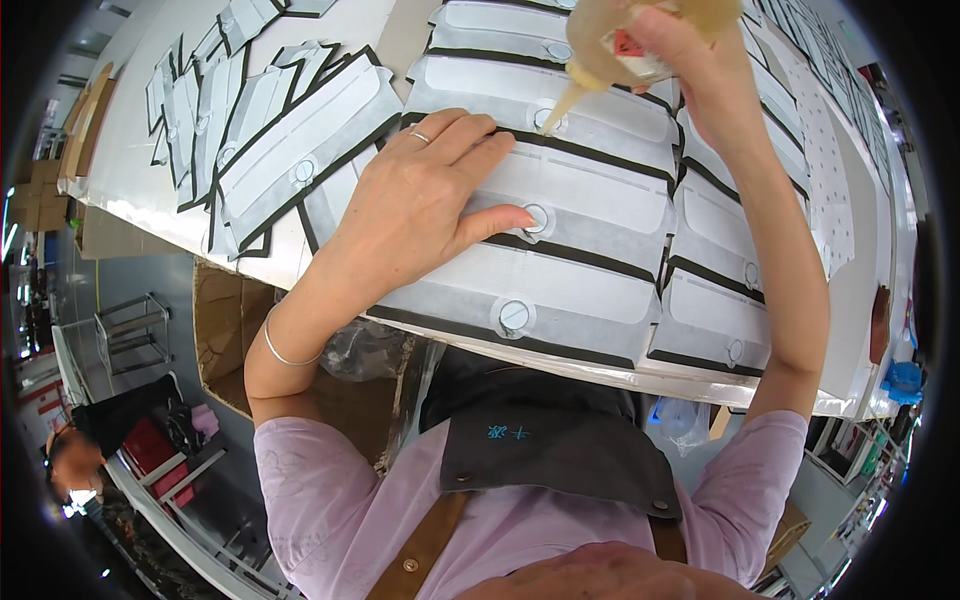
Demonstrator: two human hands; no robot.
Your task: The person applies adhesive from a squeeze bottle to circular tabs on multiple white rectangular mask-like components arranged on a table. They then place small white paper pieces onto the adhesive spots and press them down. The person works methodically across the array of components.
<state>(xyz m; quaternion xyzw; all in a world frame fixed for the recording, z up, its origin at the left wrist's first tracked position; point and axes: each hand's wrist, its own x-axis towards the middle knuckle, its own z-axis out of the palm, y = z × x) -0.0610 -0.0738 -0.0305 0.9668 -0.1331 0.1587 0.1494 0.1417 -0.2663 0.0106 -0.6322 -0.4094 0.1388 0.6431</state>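
Observation:
My right hand (700, 65) is closed round a clear squeeze bottle (598, 50) of yellowish liquid, tipped downward. The bottle's tapered nozzle (565, 104) points at the round disc (545, 121) on one of the white, black-edged panels (590, 180). Whether the tip touches the disc, I cannot tell. My left hand (420, 190) lies on the panels with its fingers stretched out. Its fingertips rest by a black edge just below the nozzle, and the thumb reaches to another round disc (538, 217). These panels overlap in a column running away from me.
A second column of similar panels (710, 310) lies to the right. Loose panels (300, 150) are piled at the left of the white table (130, 150). Below the table's front edge stands an open cardboard box (222, 335). A metal-framed stool (135, 330) is on the floor at left.

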